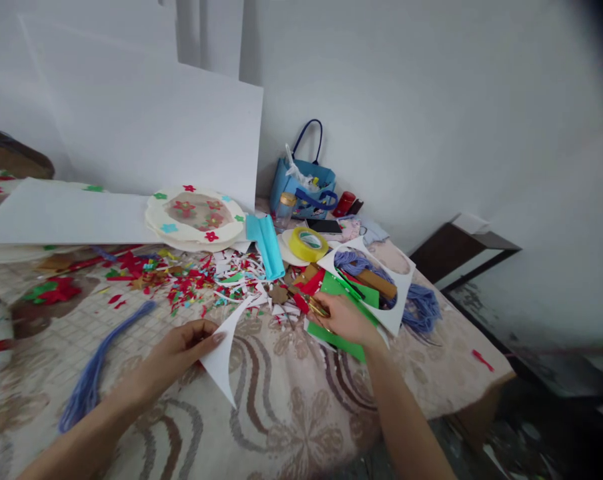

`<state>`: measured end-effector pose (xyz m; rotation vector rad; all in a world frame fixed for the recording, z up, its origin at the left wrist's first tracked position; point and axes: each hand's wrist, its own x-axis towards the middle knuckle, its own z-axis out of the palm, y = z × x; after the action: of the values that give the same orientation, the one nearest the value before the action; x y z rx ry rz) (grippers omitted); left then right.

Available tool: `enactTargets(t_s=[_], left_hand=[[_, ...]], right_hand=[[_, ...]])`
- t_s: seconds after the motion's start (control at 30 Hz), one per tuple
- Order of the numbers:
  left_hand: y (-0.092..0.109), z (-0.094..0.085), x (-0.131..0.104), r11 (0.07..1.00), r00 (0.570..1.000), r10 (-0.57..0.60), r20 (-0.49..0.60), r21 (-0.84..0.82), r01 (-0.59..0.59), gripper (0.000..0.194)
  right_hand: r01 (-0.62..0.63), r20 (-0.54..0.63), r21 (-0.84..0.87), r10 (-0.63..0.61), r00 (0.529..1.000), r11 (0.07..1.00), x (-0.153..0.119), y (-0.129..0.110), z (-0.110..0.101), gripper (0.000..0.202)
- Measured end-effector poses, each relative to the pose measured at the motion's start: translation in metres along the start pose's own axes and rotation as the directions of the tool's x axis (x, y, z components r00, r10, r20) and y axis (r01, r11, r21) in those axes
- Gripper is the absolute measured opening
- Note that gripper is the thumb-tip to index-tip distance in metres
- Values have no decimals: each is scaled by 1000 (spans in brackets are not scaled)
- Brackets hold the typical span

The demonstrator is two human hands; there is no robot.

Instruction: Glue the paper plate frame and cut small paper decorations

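A white paper point(218, 363) lies aslant just over the near part of the patterned cloth point(261, 440), left of the middle. Its long axis runs away from the person and a little to the right: one narrow tip points up at the scraps point(239, 270), the other back toward the near edge, and the hollow curved side faces right. The left hand point(196, 343) pinches it at its left edge, thumb on top and the other fingers bent underneath. Well apart from it, the right hand point(344, 317) is closed, fingers curled around what look like gold scissors point(318, 307); their blades are hard to make out. That hand is above the green sheets point(337, 340), beside the scraps, which spread in red, white, green and brown. Right of it, a white frame point(404, 297) with round cut-outs lies over blue yarn point(422, 310). Beyond the scraps are a turquoise cloth point(269, 250) and a yellow tape roll point(300, 252). A blue tassel point(101, 360) lies left of the left forearm. Farther back, a flower-trimmed ring point(156, 217) rests before a tall white board point(166, 127), and a blue bag point(283, 180) stands by the wall.
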<state>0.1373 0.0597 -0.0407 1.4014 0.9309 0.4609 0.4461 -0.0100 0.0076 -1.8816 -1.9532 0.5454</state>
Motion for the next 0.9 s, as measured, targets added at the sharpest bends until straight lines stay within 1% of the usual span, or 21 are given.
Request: enactTargets(t_s=[0.03,0.07,0.1,0.13,0.17,0.2,0.23,0.3,0.37,0.4,0.47,0.53,0.6,0.7,0.8,0.9], left_hand=[[2,1,-1,1000,1000,3,-6,0,-3,38],[3,3,-1,1000,1000,6,-14,-5,-6,38],[5,4,-2,1000,1000,7,-19,-15,-7,38],[6,4,-2,1000,1000,5,-24,-28,-6,37],[8,5,-3,999,1000,3,-23,-41,-4,37],[9,5,-3,999,1000,4,-19,-51,-5,37],[10,5,-4,998,1000,9,-9,-56,-10,37],[11,4,-5,998,1000,24,15,-50,-23,36],[11,4,-5,998,999,40,19,-47,-39,35],[10,4,-4,997,999,47,10,-60,-46,35],[7,4,-2,992,999,53,-3,-114,-53,34],[3,5,0,985,999,33,-2,-172,-33,35],[0,6,0,978,1000,-8,-6,-210,6,33],[1,6,-4,966,997,-53,-53,-256,38,30],[7,1,-7,938,991,-69,-118,-347,24,27],[11,-5,-7,892,973,-87,-214,-451,-19,26]], right_hand=[[-2,-20,90,3,1000,996,4,-3,3,15],[6,-41,214,3,999,977,9,-8,8,16],[20,-58,353,1,998,935,15,-14,14,19],[31,-66,494,2,998,869,22,-22,23,23],[39,-77,594,9,997,803,29,-31,33,26],[38,-71,649,11,997,760,36,-40,43,28],[39,-67,672,9,998,739,43,-49,54,28],[41,-55,678,-5,998,734,53,-64,70,30],[39,-50,700,-6,999,714,58,-73,81,31],[38,-58,724,6,998,689,59,-75,84,31],[47,-95,775,42,995,630,60,-74,89,31],[68,-132,811,68,989,581,58,-70,92,31],[83,-145,828,69,987,554,56,-66,94,32],[103,-149,861,55,987,498,50,-64,97,33],[106,-126,912,25,992,396,40,-66,99,37],[60,-59,945,-11,998,322,31,-70,98,47]])
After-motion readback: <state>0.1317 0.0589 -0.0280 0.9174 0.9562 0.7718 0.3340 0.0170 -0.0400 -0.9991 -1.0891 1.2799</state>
